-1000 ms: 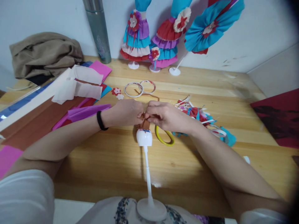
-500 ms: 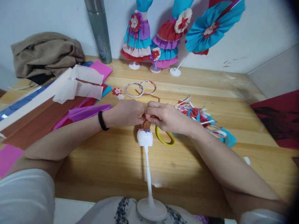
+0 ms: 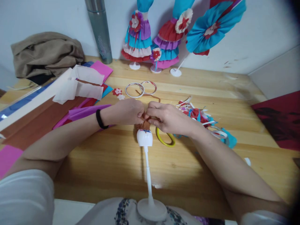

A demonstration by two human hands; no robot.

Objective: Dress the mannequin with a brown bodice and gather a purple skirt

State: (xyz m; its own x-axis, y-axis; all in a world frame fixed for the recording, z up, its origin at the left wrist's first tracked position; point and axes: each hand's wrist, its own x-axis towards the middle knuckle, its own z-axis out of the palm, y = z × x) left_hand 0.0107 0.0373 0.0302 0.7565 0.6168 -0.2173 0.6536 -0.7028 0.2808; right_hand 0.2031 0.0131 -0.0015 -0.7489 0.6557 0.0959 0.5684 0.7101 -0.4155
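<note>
The left hand (image 3: 127,112) and right hand (image 3: 165,117), fingertips pressed together, are pinching brown paper (image 3: 146,125) at the cupped end (image 3: 144,139) of the white stand (image 3: 148,179); its base (image 3: 152,211) is facing the torso (image 3: 103,214) (presumably for steadiness).

Crumpled brown cloth (image 3: 47,54), tall grey-green bottle (image 3: 100,36)

Pale wall (image 3: 56,18) pushed right up behind a light wood table (image 3: 178,168), with soft glare, probably a lamp, caught on top.
</note>
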